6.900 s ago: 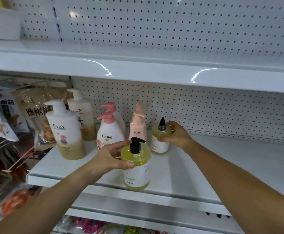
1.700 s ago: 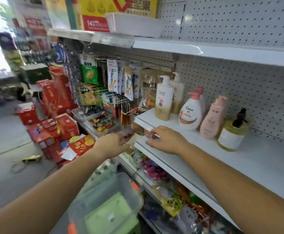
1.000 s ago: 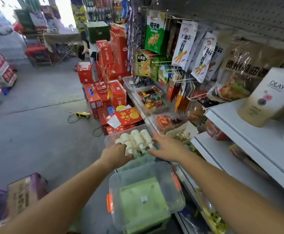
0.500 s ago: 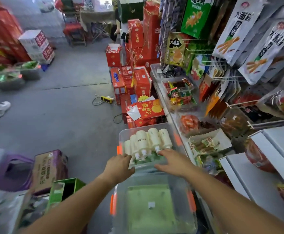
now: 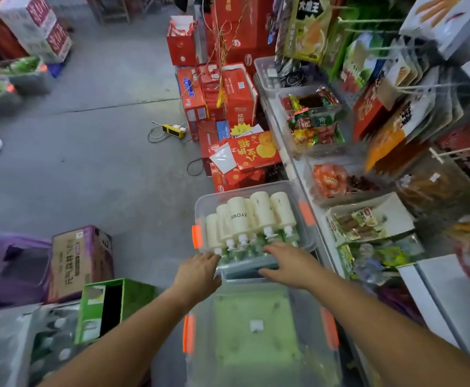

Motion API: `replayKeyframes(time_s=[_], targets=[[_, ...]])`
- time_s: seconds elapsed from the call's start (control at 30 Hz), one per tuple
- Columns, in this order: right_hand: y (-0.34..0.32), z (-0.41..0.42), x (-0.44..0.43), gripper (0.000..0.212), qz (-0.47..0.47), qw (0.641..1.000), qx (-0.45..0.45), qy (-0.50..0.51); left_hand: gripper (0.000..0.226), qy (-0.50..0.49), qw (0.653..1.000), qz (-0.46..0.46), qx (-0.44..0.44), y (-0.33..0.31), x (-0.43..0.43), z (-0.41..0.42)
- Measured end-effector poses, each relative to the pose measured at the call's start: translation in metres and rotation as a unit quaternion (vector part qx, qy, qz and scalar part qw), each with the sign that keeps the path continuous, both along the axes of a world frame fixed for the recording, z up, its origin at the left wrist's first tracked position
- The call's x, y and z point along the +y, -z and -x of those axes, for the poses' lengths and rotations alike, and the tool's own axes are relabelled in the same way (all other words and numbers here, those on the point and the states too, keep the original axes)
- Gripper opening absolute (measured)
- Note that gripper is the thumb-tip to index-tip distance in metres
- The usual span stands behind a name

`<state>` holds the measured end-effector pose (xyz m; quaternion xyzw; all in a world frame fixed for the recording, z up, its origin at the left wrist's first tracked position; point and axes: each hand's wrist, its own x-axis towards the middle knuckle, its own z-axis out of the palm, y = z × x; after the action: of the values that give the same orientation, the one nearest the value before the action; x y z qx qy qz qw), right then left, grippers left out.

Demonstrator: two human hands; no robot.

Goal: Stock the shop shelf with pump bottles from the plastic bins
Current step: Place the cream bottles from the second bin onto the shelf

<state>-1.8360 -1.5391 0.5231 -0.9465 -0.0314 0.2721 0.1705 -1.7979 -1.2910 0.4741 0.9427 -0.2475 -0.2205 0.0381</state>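
Right at the centre of the frame lie the cream bottles [image 5: 245, 216], packed side by side in a clear bin [image 5: 245, 188] with orange latches that sits on the floor. Their long axes run up and down the picture. The bodies point to the upper frame and the white necks point down, toward the person. So the necks are the ends nearest the fingers, just above both hands.

The left hand [image 5: 200, 270] sits at the bin's near left corner. Its fingers are bent over the rim, but I cannot tell whether they grip it or only hover. The right hand [image 5: 286, 261] lies over the near rim with its fingers stretched flat toward the left, holding nothing. It looks slightly nearer to the row of necks, so a bottle would likely be taken neck first, lifted toward the lower frame.

Below the hands a second, lidded bin [image 5: 298, 291] fills the lower centre, with something pale green showing through it. The white shelf [image 5: 451, 297] to be stocked shows only at the lower right edge, well apart from the bottles. Trays of snack packets [image 5: 312, 127] run up the right side. Red cartons [image 5: 228, 93] stand at the upper centre, and a purple carton [image 5: 80, 261] sits at the lower left.
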Motion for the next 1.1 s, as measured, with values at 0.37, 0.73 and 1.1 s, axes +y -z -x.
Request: replayKeyframes(time_s=[0.37,0.73,1.1], targets=[[0.073,-0.056,-0.022,0.053,0.002,0.998,0.044,0.043,0.056,0.076,0.997,0.031,0.003,0.072,-0.010,-0.075],[0.113,-0.146,-0.062,0.078,0.127,0.986,-0.054,-0.091,0.084,0.260,0.956,0.032,-0.132,0.125,-0.058,-0.160],[0.157,-0.196,-0.059,0.065,0.219,0.921,-0.107,-0.304,0.081,0.423,0.881,-0.079,-0.196,0.158,-0.080,-0.207]])
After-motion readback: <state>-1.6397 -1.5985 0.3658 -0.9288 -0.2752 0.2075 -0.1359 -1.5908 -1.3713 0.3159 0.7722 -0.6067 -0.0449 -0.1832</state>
